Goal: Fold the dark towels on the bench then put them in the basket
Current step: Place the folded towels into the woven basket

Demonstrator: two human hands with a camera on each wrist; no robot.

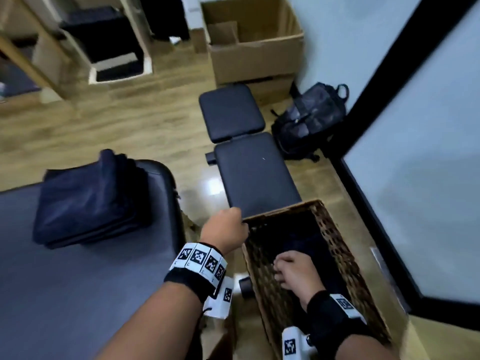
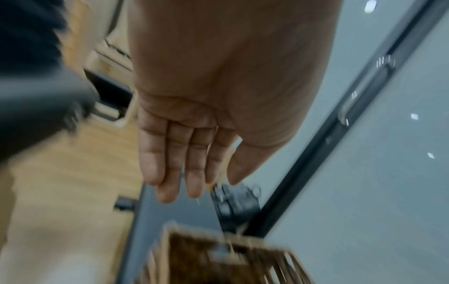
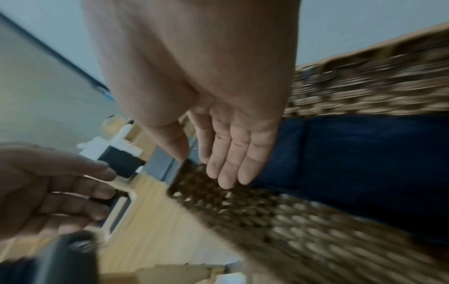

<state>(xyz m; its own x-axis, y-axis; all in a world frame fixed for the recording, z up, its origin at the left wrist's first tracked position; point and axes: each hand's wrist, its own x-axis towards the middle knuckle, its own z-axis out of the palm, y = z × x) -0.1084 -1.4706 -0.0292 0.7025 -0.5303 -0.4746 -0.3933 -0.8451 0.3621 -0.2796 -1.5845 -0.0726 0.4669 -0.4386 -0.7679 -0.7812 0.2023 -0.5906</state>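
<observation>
Right hand (image 1: 293, 272) lowered into the wicker basket (image 1: 335, 232), fingers (image 3: 228, 169) straight and empty above a dark towel (image 3: 364, 163) laid inside. Left hand (image 1: 224, 229) loose, empty, at the rim. Folded towels (image 1: 91, 201) stacked on the worktop (image 1: 65, 294), left of both; judged soft, light, best scooped under the stack.

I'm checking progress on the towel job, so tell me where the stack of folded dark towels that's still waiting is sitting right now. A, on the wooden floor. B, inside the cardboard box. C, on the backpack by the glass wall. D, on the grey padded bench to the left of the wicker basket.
D: the head view shows the stack of folded dark towels resting on the grey padded bench, left of the wicker basket.
</observation>
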